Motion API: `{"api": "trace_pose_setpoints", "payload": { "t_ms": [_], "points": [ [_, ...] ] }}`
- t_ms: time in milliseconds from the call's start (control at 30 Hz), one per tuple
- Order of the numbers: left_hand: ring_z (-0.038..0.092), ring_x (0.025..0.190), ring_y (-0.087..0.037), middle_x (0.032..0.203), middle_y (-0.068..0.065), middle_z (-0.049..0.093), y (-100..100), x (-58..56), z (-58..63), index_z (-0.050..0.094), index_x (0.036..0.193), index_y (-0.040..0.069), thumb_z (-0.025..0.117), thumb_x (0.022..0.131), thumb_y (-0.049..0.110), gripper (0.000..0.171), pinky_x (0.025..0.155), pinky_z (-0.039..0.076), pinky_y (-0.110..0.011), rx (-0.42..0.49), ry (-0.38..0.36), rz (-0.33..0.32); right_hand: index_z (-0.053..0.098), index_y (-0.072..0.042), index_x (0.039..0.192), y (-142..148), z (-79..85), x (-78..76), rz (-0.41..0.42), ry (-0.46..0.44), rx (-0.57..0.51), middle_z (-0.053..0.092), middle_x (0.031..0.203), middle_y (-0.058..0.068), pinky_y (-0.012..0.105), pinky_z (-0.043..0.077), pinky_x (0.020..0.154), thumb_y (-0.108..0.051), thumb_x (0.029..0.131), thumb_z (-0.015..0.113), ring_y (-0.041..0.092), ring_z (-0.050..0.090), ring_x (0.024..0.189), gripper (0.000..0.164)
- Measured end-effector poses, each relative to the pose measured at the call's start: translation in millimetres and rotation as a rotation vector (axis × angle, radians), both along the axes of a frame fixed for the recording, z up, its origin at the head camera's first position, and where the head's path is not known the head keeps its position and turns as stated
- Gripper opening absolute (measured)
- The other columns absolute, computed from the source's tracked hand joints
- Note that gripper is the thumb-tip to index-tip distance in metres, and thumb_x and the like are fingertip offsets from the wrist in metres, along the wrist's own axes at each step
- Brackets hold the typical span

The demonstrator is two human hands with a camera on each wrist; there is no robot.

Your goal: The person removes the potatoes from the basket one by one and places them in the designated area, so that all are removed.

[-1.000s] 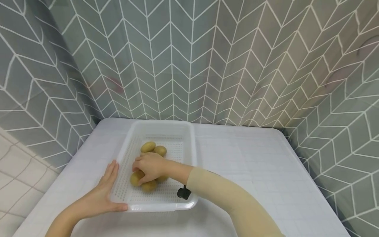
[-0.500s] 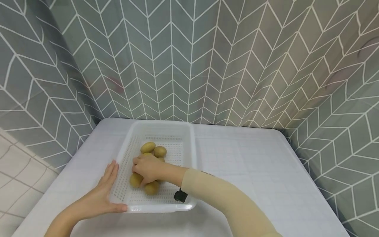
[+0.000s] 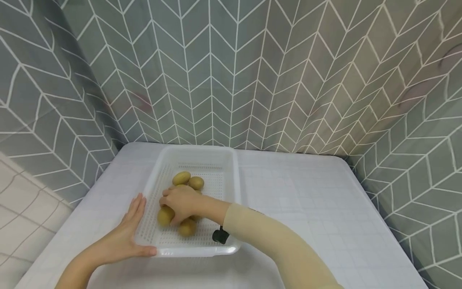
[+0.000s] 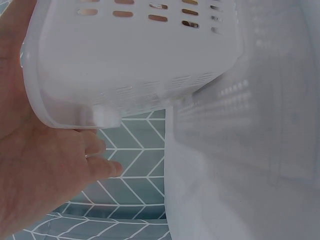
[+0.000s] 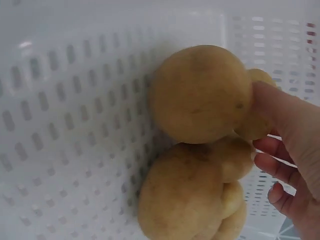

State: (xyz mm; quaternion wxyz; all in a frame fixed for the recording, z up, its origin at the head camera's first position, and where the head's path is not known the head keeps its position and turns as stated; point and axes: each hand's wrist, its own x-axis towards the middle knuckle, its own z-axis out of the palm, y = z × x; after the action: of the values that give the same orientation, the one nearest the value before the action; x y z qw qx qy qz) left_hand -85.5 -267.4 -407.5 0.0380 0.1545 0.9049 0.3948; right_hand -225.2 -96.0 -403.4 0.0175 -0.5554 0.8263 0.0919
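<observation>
Several yellow-brown potatoes (image 3: 187,228) lie in a white perforated plastic basket (image 3: 236,188). My right hand (image 3: 182,204) reaches into the basket among them. In the right wrist view, its thumb and curled fingers hold a potato (image 5: 257,117), partly hidden behind a larger potato (image 5: 200,95). Another large potato (image 5: 180,195) lies beside that one. My left hand (image 3: 120,237) rests against the basket's near left corner, fingers straight along the side and thumb at the front rim. The left wrist view shows the left hand (image 4: 45,165) against the basket's outer wall (image 4: 125,55).
The basket stands on a table with a white cloth (image 3: 296,200), towards its left side. Grey curtains (image 3: 231,80) with white chevron lines hang behind and on both sides. A small black device (image 3: 220,236) sits at the right wrist.
The front potato has shifted slightly to the right, away from the potato at its left. My right hand has moved a little within the pile. The left hand stays at the basket corner.
</observation>
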Motion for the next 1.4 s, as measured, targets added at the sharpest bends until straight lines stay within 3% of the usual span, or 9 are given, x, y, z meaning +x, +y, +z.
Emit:
{"api": "trace_pose_setpoints", "payload": {
  "t_ms": [200,300,433,600,767,1067,1400],
  "points": [
    [-0.018,0.139,-0.047,0.155,-0.022,-0.022,1.7,-1.9,0.8,-0.01,0.151,-0.003,0.087,0.066,0.036,0.134,0.102,-0.004,-0.072,-0.003,-0.002,0.011,0.065,-0.028,0.116,5.3,12.3,-5.6,-0.049,-0.076,-0.103,0.058,0.104,-0.018,0.02,0.047,0.074,-0.048,0.074,0.077,0.001,0.053,0.096,0.048],
    [-0.017,0.138,-0.05,0.155,-0.023,-0.021,1.2,-1.4,1.5,-0.01,0.15,-0.003,0.087,0.066,0.036,0.135,0.101,-0.003,-0.073,-0.012,-0.003,0.017,0.063,-0.03,0.118,9.1,18.9,-8.2,-0.095,-0.126,-0.12,0.059,0.107,-0.02,0.026,0.047,0.068,-0.049,0.073,0.078,-0.001,0.052,0.096,0.051],
    [-0.017,0.137,-0.052,0.155,-0.022,-0.023,0.6,-0.4,2.4,-0.011,0.15,-0.003,0.087,0.066,0.035,0.134,0.099,-0.002,-0.075,-0.01,-0.013,0.019,0.063,-0.031,0.111,15.1,25.4,-12.8,-0.153,-0.224,-0.202,0.056,0.097,-0.023,0.025,0.045,0.058,-0.047,0.071,0.08,-0.004,0.05,0.086,0.046],
    [-0.017,0.137,-0.052,0.155,-0.021,-0.023,1.1,-0.1,2.6,-0.01,0.15,-0.003,0.087,0.067,0.033,0.133,0.096,0.002,-0.077,-0.007,-0.023,0.015,0.064,-0.02,0.104,21.7,29.2,-18.5,-0.071,-0.352,-0.418,0.057,0.088,-0.018,0.01,0.043,0.063,-0.037,0.071,0.082,-0.004,0.05,0.078,0.041],
    [-0.018,0.138,-0.05,0.155,-0.022,-0.022,1.6,0.0,1.7,-0.01,0.15,-0.005,0.086,0.067,0.033,0.132,0.097,0.004,-0.077,-0.017,-0.018,0.012,0.06,-0.016,0.109,26.8,36.0,-17.4,-0.042,-0.482,-0.621,0.058,0.094,-0.015,0.008,0.042,0.074,-0.03,0.071,0.081,-0.004,0.052,0.085,0.046],
    [-0.017,0.138,-0.049,0.155,-0.026,-0.018,2.6,-1.0,2.0,-0.008,0.15,-0.005,0.086,0.067,0.035,0.132,0.098,0.004,-0.076,-0.035,-0.013,0.016,0.058,-0.012,0.12,36.1,51.3,-16.5,0.01,-0.483,-0.879,0.061,0.109,-0.007,0.013,0.043,0.078,-0.02,0.071,0.083,0.0,0.052,0.097,0.056],
    [-0.017,0.138,-0.05,0.155,-0.027,-0.018,1.2,-1.4,1.5,-0.008,0.15,-0.005,0.087,0.066,0.035,0.133,0.099,0.001,-0.075,-0.025,-0.004,0.016,0.06,-0.007,0.12,44.8,64.6,-23.9,0.152,-0.443,-1.021,0.064,0.111,0.002,0.019,0.049,0.071,-0.012,0.069,0.084,0.001,0.054,0.096,0.057]
  ]
}}
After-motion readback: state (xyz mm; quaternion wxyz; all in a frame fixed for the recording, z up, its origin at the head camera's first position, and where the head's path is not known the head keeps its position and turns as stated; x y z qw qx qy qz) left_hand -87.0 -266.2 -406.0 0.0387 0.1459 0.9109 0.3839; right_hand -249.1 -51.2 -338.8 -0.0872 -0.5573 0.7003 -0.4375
